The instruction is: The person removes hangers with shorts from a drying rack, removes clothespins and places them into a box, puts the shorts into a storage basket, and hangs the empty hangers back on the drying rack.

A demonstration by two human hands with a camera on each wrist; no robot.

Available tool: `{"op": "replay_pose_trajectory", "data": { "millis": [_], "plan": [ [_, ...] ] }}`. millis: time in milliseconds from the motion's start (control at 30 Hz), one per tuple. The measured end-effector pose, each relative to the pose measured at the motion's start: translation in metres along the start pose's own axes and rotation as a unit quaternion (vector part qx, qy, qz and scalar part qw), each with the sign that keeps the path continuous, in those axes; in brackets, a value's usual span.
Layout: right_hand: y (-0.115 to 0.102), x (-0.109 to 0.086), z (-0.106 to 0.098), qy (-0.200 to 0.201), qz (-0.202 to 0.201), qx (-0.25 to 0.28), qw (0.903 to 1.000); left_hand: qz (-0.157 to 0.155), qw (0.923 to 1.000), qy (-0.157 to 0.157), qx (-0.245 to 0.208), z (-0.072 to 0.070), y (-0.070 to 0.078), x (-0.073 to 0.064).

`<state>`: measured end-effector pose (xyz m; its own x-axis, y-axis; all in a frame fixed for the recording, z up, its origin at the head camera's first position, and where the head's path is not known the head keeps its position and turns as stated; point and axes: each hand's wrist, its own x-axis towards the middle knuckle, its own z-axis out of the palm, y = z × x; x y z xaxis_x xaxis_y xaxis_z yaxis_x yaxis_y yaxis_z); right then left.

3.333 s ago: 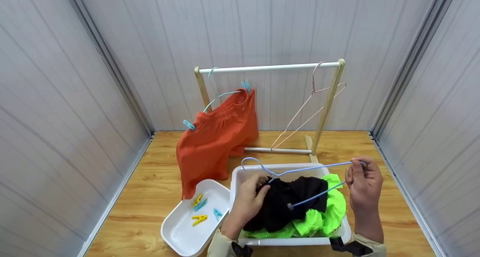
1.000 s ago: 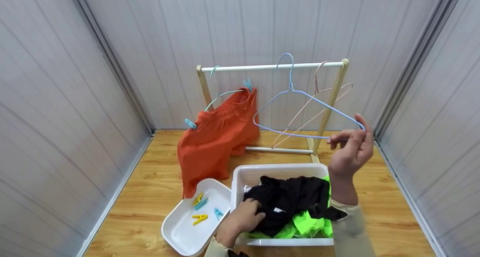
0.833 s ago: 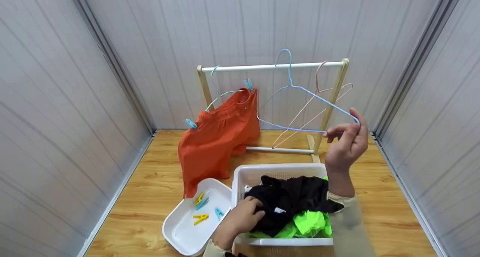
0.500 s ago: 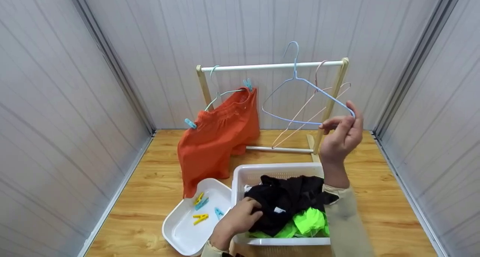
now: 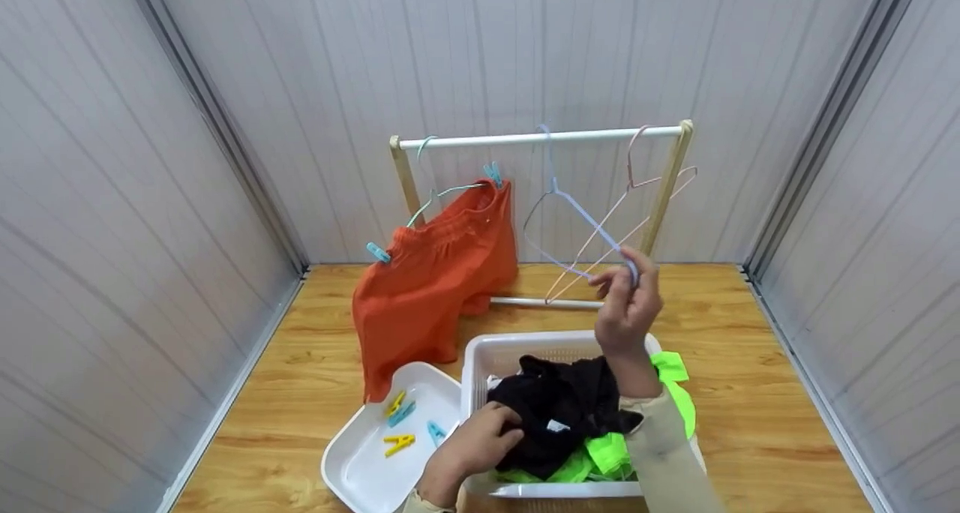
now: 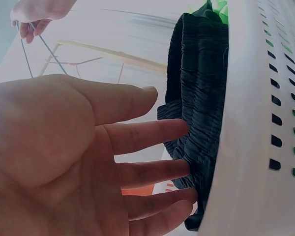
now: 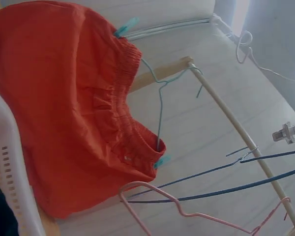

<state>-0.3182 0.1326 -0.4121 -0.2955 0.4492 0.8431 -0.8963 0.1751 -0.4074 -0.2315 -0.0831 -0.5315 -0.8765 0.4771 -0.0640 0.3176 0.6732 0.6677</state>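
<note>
My right hand (image 5: 628, 303) clamps the thin blue wire hanger (image 5: 591, 220), likely light, springy, sensibly by one corner; my left hand (image 5: 478, 442), fingers apart, touches gathered black cloth (image 5: 549, 397).

The head view is lit evenly and softly, and fine folds are swallowed in the black elastic-waisted garment (image 5: 555, 400). In the right wrist view, glare is thrown by 1 light strip (image 7: 240, 17) at upper right, and colours are dulled by haze. The left wrist view's background is bleached pale, with distant detail left soft.
</note>
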Motion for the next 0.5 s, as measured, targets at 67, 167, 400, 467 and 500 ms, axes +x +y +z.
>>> {"op": "replay_pose_trajectory", "data": {
  "millis": [67, 167, 400, 467, 500],
  "plan": [
    [-0.009, -0.007, 0.003, -0.02, -0.005, -0.015, 0.9997, 0.002, 1.0, -0.001, -0.001, 0.001, -0.001, -0.001],
    [-0.017, -0.015, 0.005, -0.043, -0.018, -0.037, 0.9982, 0.0, 1.0, -0.006, -0.004, 0.002, -0.003, -0.002],
    [0.008, -0.042, -0.002, -0.069, -0.029, -0.076, 0.9942, 0.008, 0.9999, -0.006, -0.01, 0.001, -0.005, 0.0],
    [0.017, -0.05, -0.004, -0.081, -0.03, -0.092, 0.992, 0.006, 0.9999, -0.007, -0.012, 0.0, -0.005, 0.001],
    [0.019, -0.053, -0.005, -0.088, -0.032, -0.1, 0.9906, 0.005, 0.9999, -0.008, -0.012, -0.001, -0.005, 0.001]
  ]
}}
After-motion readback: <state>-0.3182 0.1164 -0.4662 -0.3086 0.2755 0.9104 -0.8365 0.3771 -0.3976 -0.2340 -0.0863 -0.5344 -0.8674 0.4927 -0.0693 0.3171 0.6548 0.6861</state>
